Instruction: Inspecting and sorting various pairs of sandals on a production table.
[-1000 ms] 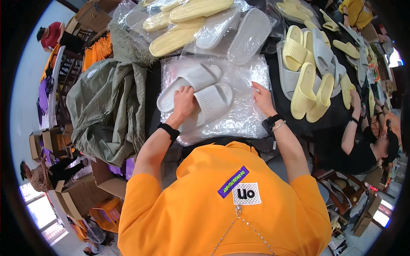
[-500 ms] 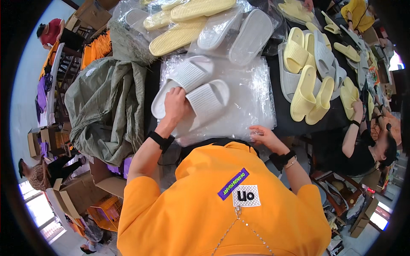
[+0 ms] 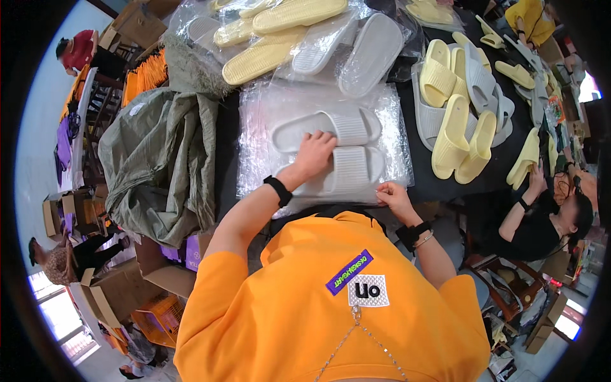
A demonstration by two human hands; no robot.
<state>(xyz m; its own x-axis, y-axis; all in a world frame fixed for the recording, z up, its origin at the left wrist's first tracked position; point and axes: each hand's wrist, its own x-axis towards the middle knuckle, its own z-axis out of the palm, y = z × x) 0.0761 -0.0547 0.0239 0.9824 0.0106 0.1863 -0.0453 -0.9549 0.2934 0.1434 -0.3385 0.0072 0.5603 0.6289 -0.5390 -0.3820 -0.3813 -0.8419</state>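
Black counter (image 3: 425, 173), stacked clear plastic bags (image 3: 256, 127), left hand (image 3: 314, 156), fingers grasping two pale-grey ribbed slippers (image 3: 351, 128), right hand (image 3: 398, 200), fingers curled near bags' edge, grip indeterminate.

Crumpled grey-green woven sack (image 3: 162, 153) left; open cardboard box (image 3: 121, 286), orange plastic crate (image 3: 156, 318) below; wooden chair (image 3: 514, 300) lower right; orange pile (image 3: 146, 75) upper left, possibly bags.
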